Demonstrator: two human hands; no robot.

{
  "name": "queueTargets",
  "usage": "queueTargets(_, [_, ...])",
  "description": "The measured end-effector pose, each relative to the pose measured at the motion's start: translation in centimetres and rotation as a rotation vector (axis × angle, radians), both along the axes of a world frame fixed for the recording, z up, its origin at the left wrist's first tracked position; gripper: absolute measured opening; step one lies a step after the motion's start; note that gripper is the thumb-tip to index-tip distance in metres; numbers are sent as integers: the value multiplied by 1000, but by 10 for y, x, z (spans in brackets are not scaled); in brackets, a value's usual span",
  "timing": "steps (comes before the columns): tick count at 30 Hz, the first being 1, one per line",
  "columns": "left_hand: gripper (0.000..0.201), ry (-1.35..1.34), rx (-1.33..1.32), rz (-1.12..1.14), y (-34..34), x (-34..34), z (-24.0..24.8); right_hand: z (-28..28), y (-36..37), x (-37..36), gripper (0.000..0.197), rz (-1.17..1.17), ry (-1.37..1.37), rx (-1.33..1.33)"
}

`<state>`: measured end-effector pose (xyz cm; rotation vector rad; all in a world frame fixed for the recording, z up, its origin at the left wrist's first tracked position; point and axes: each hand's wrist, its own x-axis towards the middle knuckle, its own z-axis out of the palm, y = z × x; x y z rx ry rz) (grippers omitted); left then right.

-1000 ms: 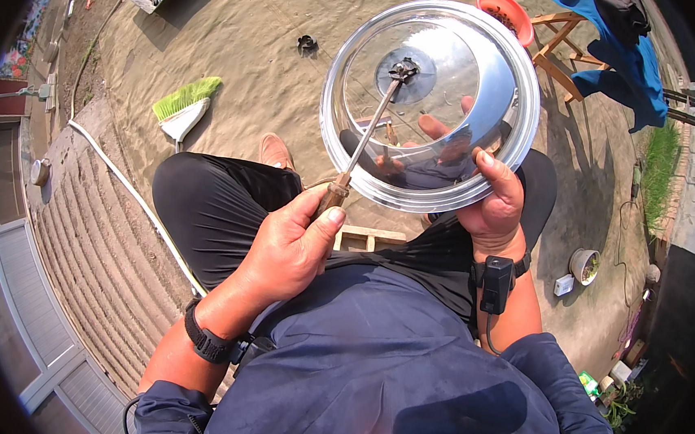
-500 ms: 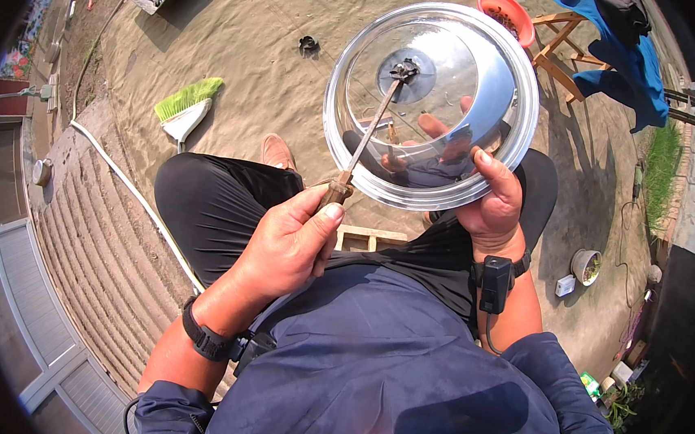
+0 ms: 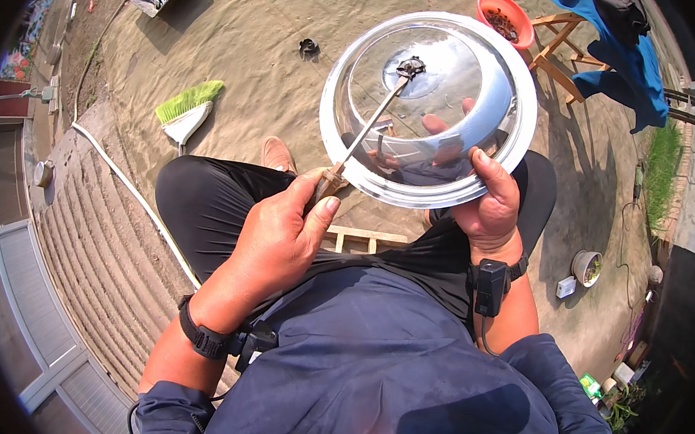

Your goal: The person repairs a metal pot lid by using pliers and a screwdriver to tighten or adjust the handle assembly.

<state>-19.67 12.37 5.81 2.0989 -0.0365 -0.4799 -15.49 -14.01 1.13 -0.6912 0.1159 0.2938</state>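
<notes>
My left hand (image 3: pixel 277 232) is wrapped round the brown handle of a screwdriver (image 3: pixel 371 123). Its long thin shaft slants up and to the right, and the tip meets a dark, rough fitting (image 3: pixel 411 67) at the centre of a shiny round pot lid (image 3: pixel 459 185). With my right hand (image 3: pixel 491 206) I grip the lid by its near right edge, thumb on top of the rim and fingers beneath or behind it. Reflections on the lid make its surface hard to read. Beyond it, on the ground cloth, lies a small black broken-looking piece (image 3: pixel 309 49).
A green-bristled broom head (image 3: pixel 189 113) lies at the left, near a pale hose (image 3: pixel 129 185). At the right stands a wooden folding stool (image 3: pixel 555 58) with blue cloth, beside an orange bowl (image 3: pixel 505 18) of small dark bits. A wooden frame (image 3: pixel 363 238) shows between my legs.
The lid has tilted and shifted slightly left. My left hand has moved a little left with the screwdriver, whose tip stays at the lid's centre.
</notes>
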Motion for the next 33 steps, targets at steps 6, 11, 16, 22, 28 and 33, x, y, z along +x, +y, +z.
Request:
queueTargets(6, [30, 1, -61, 24, 1, 0, -5, 4, 6, 0, 72, 33, -39, 21])
queueTargets(11, [31, 196, -321, 138, -7, -3, -6, 5, 6, 0, 74, 50, -35, 39])
queueTargets(16, [33, 381, -524, 182, -5, -2, -4, 5, 6, 0, 75, 46, -42, 8])
queueTargets(22, [37, 490, -671, 196, -4, 1, -2, 5, 6, 0, 75, 55, -15, 31])
queueTargets(28, [41, 640, -885, 241, -5, 2, 2, 7, 5, 1, 76, 29, -27, 0])
queueTargets(33, [41, 559, -779, 216, -8, 3, 2, 1, 1, 1, 75, -35, -36, -112])
